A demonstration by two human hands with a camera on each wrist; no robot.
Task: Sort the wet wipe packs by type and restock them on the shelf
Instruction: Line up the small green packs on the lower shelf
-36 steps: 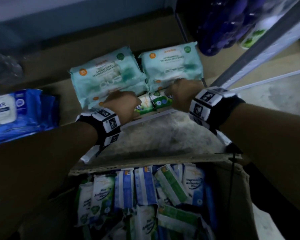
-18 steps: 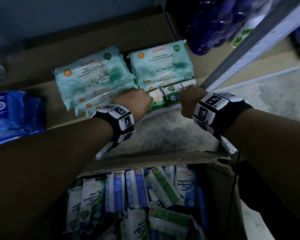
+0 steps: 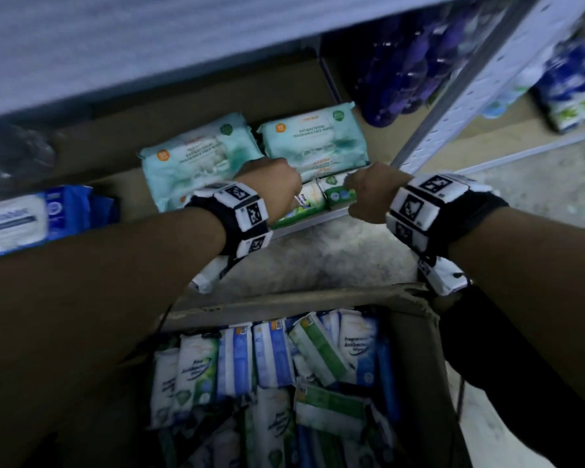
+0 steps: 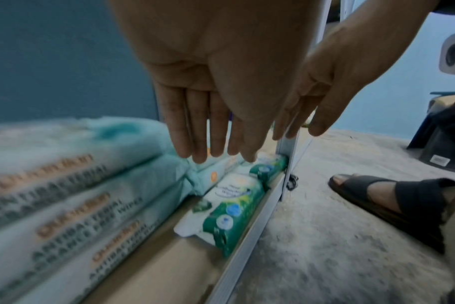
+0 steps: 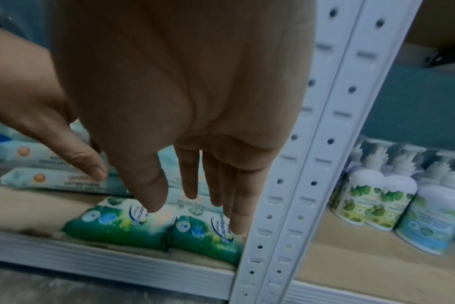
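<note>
Risk: green packs [image 5: 153, 228] sit at the shelf's [image 5: 112, 265] front edge; my straight-fingered, empty hands [image 4: 221, 102] [image 5: 185, 127] could nudge them off.

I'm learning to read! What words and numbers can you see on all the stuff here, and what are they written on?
"ANTIBACTERIAL FRAGRANCE FREE WIPES": on the big pale teal packs on the shelf.
"Antibacterial": on a small blue and white pack in the cardboard box.
Too blurred to read: the orange brand name on the teal packs, the small green packs, the dark blue pack, the pump bottles.
No numbers can be read.
</note>
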